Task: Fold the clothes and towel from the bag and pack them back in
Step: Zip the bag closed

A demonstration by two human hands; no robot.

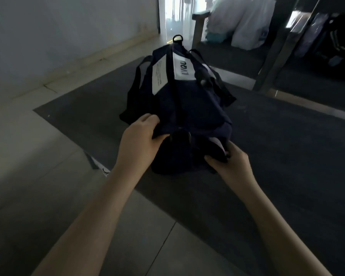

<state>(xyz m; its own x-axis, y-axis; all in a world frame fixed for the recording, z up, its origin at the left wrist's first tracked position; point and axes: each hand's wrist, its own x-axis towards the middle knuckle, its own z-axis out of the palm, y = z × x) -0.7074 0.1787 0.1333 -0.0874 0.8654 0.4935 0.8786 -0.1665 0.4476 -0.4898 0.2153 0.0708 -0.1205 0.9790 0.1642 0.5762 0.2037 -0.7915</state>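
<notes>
A dark navy duffel bag [185, 108] with white label panels and black straps lies lengthwise on a dark grey mat [277, 140], its near end towards me. My left hand [141, 134] grips the fabric at the near-left corner of the bag. At the near-right corner, my right hand [231, 162] pinches the fabric beside a strip of white. No clothes or towel show; the bag's inside is hidden.
Pale floor tiles [38, 160] lie to the left of the mat, with a wall and skirting beyond. A dark wooden furniture frame [271, 56] stands at the back right, with white plastic bags [247, 26] behind it and dark items at far right.
</notes>
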